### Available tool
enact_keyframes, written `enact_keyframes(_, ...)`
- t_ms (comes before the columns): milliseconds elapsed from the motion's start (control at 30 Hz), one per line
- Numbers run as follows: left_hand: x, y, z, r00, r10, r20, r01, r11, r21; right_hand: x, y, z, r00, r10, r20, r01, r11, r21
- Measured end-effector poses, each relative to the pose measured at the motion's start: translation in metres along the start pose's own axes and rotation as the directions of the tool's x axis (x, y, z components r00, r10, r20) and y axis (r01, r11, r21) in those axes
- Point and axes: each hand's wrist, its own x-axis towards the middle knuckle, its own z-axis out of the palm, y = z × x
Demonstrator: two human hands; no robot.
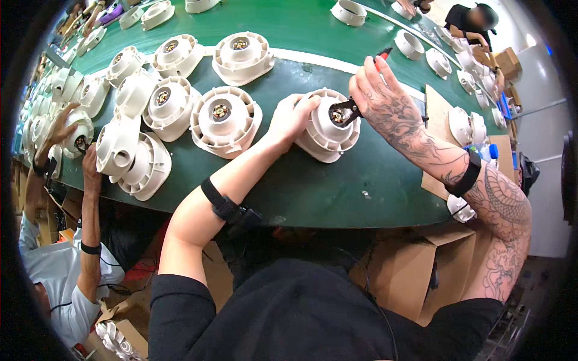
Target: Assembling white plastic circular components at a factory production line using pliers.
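White housings [323, 127] dot the green table [337, 198] — a cardboard box [400, 274] below.

Centre: housing [325, 135] showing off-white, its core [338, 117] glinting brassy. Tool [350, 109] showing black, red toward its upper end. Right hand [385, 99] bearing dark line tattoos, scale and swirl patterns running along arm [503, 195], right of frame. Table [337, 198] showing dark green; belt [295, 27], top of frame, showing brighter green. Carton [397, 274], lower right, showing brown; sleeves [180, 307] showing black.
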Motion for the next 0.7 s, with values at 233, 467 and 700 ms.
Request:
enact_keyframes(233, 0.005, -0.001, -0.003, 0.995, 0.034, -0.094, -0.023, 0.993, 0.117, 0.005, -0.001, 0.006, 1.0, -0.001, 0.004, 0.001, 1.0, 0.025)
enact_keyframes(467, -0.012, 0.016, 0.003, 0.844, 0.383, -0.375, -0.256, 0.903, 0.346, 0.021, 0.013, 0.009, 0.983, 0.103, 0.149, -0.125, 0.982, 0.144)
enact_keyframes(700, -0.016, 0.02, 0.004, 0.886, 0.335, -0.319, -0.256, 0.93, 0.265, 0.01, 0.006, 0.005, 0.989, 0.145, -0.015, -0.144, 0.988, 0.055)
